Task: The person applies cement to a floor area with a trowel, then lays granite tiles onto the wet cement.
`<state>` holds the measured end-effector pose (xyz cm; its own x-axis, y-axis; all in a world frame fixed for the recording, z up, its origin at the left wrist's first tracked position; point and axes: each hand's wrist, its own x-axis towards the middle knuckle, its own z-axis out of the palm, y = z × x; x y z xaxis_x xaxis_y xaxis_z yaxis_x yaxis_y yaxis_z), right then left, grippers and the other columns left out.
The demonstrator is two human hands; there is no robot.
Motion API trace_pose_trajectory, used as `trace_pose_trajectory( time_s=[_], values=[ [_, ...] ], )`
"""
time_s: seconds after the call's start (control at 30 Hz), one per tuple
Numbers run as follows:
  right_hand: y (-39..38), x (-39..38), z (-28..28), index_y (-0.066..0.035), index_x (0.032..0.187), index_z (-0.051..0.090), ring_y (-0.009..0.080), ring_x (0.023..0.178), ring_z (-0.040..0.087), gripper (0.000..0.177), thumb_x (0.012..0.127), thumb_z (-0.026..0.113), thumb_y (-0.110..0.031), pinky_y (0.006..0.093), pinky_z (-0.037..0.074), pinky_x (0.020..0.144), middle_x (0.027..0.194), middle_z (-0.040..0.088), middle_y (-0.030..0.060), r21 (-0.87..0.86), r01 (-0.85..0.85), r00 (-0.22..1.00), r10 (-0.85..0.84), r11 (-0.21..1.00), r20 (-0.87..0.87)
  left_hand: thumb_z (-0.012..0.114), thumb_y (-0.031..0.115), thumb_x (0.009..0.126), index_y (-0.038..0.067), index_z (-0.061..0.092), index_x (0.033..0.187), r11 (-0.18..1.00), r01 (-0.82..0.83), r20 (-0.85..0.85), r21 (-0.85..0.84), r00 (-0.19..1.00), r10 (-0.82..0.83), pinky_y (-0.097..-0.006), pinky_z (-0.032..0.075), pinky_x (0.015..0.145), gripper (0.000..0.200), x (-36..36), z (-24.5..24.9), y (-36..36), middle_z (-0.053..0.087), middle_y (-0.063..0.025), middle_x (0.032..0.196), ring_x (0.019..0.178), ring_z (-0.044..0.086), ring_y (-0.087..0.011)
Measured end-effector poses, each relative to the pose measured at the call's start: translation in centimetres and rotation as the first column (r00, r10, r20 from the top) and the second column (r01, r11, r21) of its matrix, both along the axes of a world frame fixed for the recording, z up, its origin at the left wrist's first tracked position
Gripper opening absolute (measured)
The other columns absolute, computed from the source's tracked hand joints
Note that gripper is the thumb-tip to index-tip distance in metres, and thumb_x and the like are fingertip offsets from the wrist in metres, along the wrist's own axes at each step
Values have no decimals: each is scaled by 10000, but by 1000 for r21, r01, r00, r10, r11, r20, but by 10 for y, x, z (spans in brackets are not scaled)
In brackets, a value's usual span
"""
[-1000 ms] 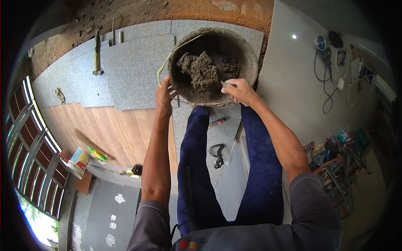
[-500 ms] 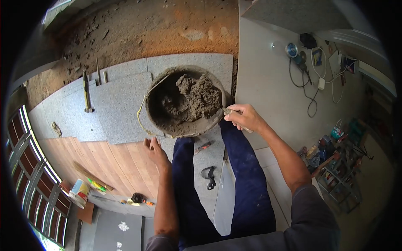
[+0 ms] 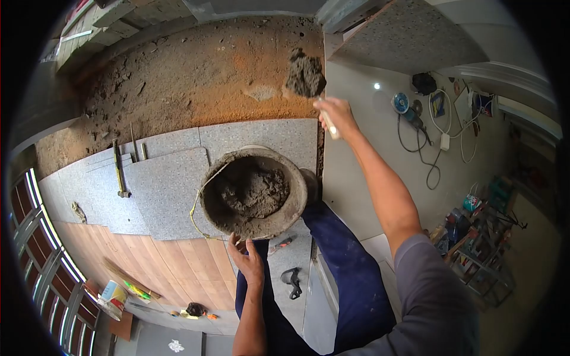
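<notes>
My right hand (image 3: 339, 116) is closed around the light handle of a trowel (image 3: 330, 127), stretched out past the bucket. A dark lump of wet mortar (image 3: 306, 76) covers the blade, hiding it, and overlaps the bare soil in this view. Between my lower legs and the soil stands a mortar-crusted bucket (image 3: 297, 202), with more mortar (image 3: 261, 193) inside and a thin wire handle hanging over its left side. My left hand (image 3: 248, 262) has its fingers apart, fingertips right at the bucket's near rim.
Grey speckled tiles (image 3: 169, 178) lie under and left of the bucket, with a hammer (image 3: 120, 169) on them. Bare soil (image 3: 196, 89) stretches beyond. An angle grinder (image 3: 409, 110) with cables lies at right, near piled tools (image 3: 469, 237). A utility knife (image 3: 281, 244) rests between my legs.
My right hand has lifted the trowel from the bucket's right edge out over the soil, carrying mortar. The bucket's heap has shrunk. My left hand has come to the near rim. The view has shifted.
</notes>
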<state>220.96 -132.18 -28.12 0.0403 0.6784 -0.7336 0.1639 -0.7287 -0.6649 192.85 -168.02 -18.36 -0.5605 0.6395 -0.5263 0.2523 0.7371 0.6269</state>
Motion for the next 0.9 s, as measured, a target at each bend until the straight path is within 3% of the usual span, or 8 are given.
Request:
trace_pose_trajectory(
  time_s=[0.13, 0.2, 0.27, 0.3, 0.4, 0.7, 0.77, 0.9],
  values=[
    [71, -19, -42, -2, 934, 690, 161, 467, 592, 270, 837, 726, -253, 310, 486, 429, 666, 637, 95, 67, 71, 974, -84, 995, 212, 603, 111, 983, 0, 445, 1414, 999, -38, 38, -25, 999, 39, -369, 489, 912, 472, 9, 4, 14, 555, -169, 1213, 1025, 591, -255],
    [110, -20, -92, 3, 898, 699, 275, 557, 665, 235, 856, 674, -226, 385, 553, 555, 763, 697, 146, 142, -158, 848, 60, 977, 527, 601, 110, 986, -2, 444, 1415, 997, -62, 51, -36, 997, 64, -364, 487, 915, 471, 9, 4, 16, 555, -167, 1219, 1030, 590, -247],
    [140, -39, -87, 22, 911, 733, 357, 925, 731, 221, 855, 661, -180, 450, 577, 809, 1014, 747, 193, -18, -305, 603, 208, 952, 770, 598, 108, 988, -6, 443, 1415, 995, -81, 61, -55, 995, 84, -359, 485, 918, 468, 11, 4, 17, 556, -164, 1224, 1035, 589, -241],
    [144, -43, -82, 27, 929, 735, 367, 963, 720, 217, 854, 656, -161, 452, 574, 827, 1033, 741, 203, -46, -329, 558, 234, 943, 796, 596, 110, 990, -7, 443, 1415, 994, -103, 66, -41, 992, 106, -359, 485, 919, 466, 11, 4, 17, 556, -163, 1228, 1038, 588, -239],
    [146, -51, -73, 28, 978, 729, 428, 1062, 677, 228, 876, 601, -130, 477, 543, 908, 1070, 717, 250, -124, -369, 461, 297, 921, 836, 590, 122, 1000, -11, 458, 1407, 985, -170, 67, 12, 983, 169, -358, 481, 921, 448, 2, 4, 16, 559, -161, 1246, 1050, 581, -238],
    [-25, -36, 77, -55, 1169, 669, 459, 959, 665, 405, 872, 595, -320, 497, 526, 840, 1017, 695, 269, 255, -540, 577, 132, 802, 806, 617, 238, 1010, -60, 499, 1357, 916, -396, 14, 69, 918, 396, -366, 479, 903, 473, -80, -30, -5, 580, -177, 1215, 1049, 572, -242],
    [-80, -58, 149, -55, 1198, 669, 458, 940, 673, 451, 867, 613, -356, 494, 536, 823, 1002, 700, 265, 246, -491, 676, 187, 836, 713, 637, 305, 1001, -65, 507, 1346, 888, -455, -30, 58, 889, 457, -369, 475, 902, 523, -105, -58, -11, 593, -170, 1184, 1013, 576, -236],
    [-164, -80, 197, -48, 1123, 689, 449, 930, 680, 373, 876, 584, -306, 505, 538, 819, 979, 702, 265, 2, -683, 529, 494, 730, 690, 623, 421, 996, -66, 575, 1279, 943, -323, 43, 74, 946, 321, -338, 470, 864, 565, -146, -76, 10, 606, -159, 1176, 998, 569, -210]
  ],
)
